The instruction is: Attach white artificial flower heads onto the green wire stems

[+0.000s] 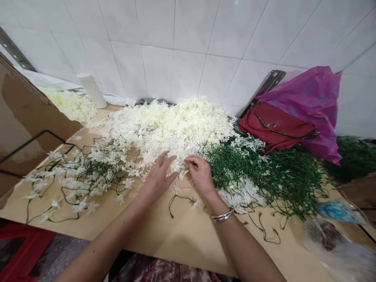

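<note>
My left hand [160,174] reaches to the front edge of a big heap of cream-white artificial blossoms [194,121]. Its fingers and thumb are apart, close to the loose petals. Beside it, my right hand [199,172], a silver bangle on its wrist, has thumb and forefinger pinched together at the same edge. Whatever is between those fingertips is too small to make out. Just below both hands, a green stem with a white flower [194,203] lies on the brown tabletop [182,231].
To the left are assembled white flowers on green stems [96,176] and a cardboard box [26,117]. A white roll [92,90] stands behind. Rightward lie green stems [282,176], white stamens [241,194], a red bag [273,125], a purple plastic bag [317,105] and a clear bag [337,246].
</note>
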`<state>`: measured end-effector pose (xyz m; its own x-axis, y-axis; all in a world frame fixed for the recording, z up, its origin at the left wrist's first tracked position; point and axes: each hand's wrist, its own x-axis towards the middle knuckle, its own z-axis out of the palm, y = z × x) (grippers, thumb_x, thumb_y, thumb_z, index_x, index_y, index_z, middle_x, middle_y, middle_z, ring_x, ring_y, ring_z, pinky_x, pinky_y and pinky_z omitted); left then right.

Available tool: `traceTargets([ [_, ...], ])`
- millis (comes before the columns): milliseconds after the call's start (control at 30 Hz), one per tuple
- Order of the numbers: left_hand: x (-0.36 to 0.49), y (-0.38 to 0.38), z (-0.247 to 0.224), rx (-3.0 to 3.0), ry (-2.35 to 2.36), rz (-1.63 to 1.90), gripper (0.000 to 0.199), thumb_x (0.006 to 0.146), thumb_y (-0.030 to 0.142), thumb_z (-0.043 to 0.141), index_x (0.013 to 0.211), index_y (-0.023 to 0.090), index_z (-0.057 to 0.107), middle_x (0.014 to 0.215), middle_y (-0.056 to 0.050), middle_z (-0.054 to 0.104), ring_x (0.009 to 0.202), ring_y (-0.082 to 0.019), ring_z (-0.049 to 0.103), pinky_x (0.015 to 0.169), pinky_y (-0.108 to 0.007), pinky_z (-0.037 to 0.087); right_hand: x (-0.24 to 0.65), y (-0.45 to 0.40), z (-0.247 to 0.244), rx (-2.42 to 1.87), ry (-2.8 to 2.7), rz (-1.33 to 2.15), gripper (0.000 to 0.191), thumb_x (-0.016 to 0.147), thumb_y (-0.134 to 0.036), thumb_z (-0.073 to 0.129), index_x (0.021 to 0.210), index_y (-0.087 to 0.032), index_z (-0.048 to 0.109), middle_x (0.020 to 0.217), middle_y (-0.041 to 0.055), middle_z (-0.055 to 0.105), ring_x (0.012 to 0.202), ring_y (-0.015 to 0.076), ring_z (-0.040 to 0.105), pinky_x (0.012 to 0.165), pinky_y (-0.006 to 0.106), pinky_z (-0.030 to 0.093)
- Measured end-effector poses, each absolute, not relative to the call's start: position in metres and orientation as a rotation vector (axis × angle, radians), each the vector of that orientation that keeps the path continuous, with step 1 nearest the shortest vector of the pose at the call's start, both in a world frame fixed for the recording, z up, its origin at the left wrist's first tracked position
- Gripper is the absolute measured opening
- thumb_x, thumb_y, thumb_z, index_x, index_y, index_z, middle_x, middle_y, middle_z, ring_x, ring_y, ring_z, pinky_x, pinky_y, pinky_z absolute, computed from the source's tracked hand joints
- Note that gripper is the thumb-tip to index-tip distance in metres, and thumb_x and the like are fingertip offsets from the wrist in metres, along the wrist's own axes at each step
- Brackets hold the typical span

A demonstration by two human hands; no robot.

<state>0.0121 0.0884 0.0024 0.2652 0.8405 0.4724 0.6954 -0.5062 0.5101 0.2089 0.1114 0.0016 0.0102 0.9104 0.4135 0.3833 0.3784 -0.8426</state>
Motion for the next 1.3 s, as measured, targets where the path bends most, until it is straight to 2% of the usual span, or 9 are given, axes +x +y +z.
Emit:
traceTargets([
  [133,0.008,0.080,0.004,2.151,1.508,1.336,0.022,0.102,0.033,0.062,0.121,0.027,0.072,0.131,-0.011,0.067,0.122,-0.028,0.067,0.107,-0.043,0.053,0.209,0.111,0.003,-1.180,-1.484,0.610,0.012,0.093,-0.018,0.064,0.097,-0.022,0.075,0.108,0.0084,0.071,0.103,0.0218,0.068,0.096,0.037,0.054],
  [200,0.007,0.078,0.003,2.103,1.588,1.382,0.022,0.102,0.034,0.062,0.119,0.027,0.075,0.126,-0.011,0.069,0.120,-0.029,0.067,0.107,-0.043,0.052,0.208,0.111,0.004,-1.130,-1.414,0.638,0.013,0.091,-0.020,0.068,0.102,-0.022,0.073,0.111,0.0080,0.069,0.096,0.0197,0.070,0.090,0.035,0.057],
  [333,0.007,0.076,0.003,2.155,1.692,1.434,0.030,0.106,0.032,0.055,0.126,0.024,0.075,0.130,-0.014,0.065,0.120,-0.029,0.063,0.107,-0.045,0.049,0.207,0.109,0.006,-1.115,-1.486,0.576,0.005,0.090,-0.019,0.070,0.088,-0.021,0.074,0.107,0.0084,0.071,0.102,0.0206,0.068,0.089,0.034,0.056],
  [433,0.009,0.073,0.008,2.123,1.647,1.561,0.030,0.105,0.031,0.056,0.126,0.023,0.076,0.121,-0.014,0.064,0.108,-0.024,0.064,0.095,-0.039,0.054,0.206,0.108,0.006,-1.120,-1.509,0.587,0.007,0.091,-0.018,0.069,0.089,-0.021,0.075,0.102,0.0063,0.072,0.095,0.0194,0.067,0.085,0.033,0.055],
  [633,0.017,0.068,0.015,1.529,1.354,1.566,0.023,0.097,0.040,0.072,0.112,0.022,0.073,0.087,-0.001,0.073,0.070,-0.014,0.068,0.065,-0.025,0.053,0.200,0.102,0.013,-1.062,-1.422,0.766,0.001,0.087,-0.022,0.075,0.086,-0.022,0.074,0.083,0.0006,0.071,0.076,0.0164,0.061,0.074,0.031,0.050],
  [800,0.025,0.065,0.014,1.180,1.124,1.541,0.027,0.095,0.044,0.073,0.106,0.021,0.063,0.103,-0.006,0.080,0.074,-0.015,0.076,0.060,-0.022,0.054,0.194,0.093,0.026,-0.947,-1.450,0.791,0.004,0.090,-0.021,0.074,0.091,-0.024,0.076,0.092,0.0025,0.070,0.085,0.0180,0.063,0.080,0.033,0.052],
  [967,0.028,0.062,0.017,1.247,1.045,1.463,0.031,0.099,0.046,0.066,0.118,0.021,0.066,0.124,-0.011,0.076,0.097,-0.019,0.079,0.078,-0.029,0.063,0.189,0.089,0.025,-0.943,-1.484,0.794,0.006,0.091,-0.019,0.072,0.090,-0.025,0.075,0.092,0.0021,0.069,0.087,0.0184,0.063,0.082,0.034,0.051],
  [1133,0.027,0.066,0.014,1.138,1.068,1.477,0.036,0.089,0.049,0.078,0.102,0.020,0.061,0.096,-0.007,0.081,0.082,-0.019,0.080,0.073,-0.030,0.063,0.187,0.088,0.021,-1.014,-1.454,0.824,0.005,0.090,-0.022,0.074,0.094,-0.024,0.076,0.088,0.0014,0.068,0.083,0.0176,0.061,0.079,0.032,0.051],
  [1300,0.025,0.065,0.012,1.160,1.071,1.465,0.034,0.089,0.049,0.079,0.098,0.020,0.063,0.089,-0.004,0.079,0.075,-0.017,0.077,0.070,-0.028,0.061,0.188,0.088,0.027,-0.978,-1.485,0.825,0.011,0.094,-0.019,0.068,0.098,-0.024,0.078,0.092,0.0023,0.067,0.086,0.0173,0.062,0.082,0.033,0.051],
])
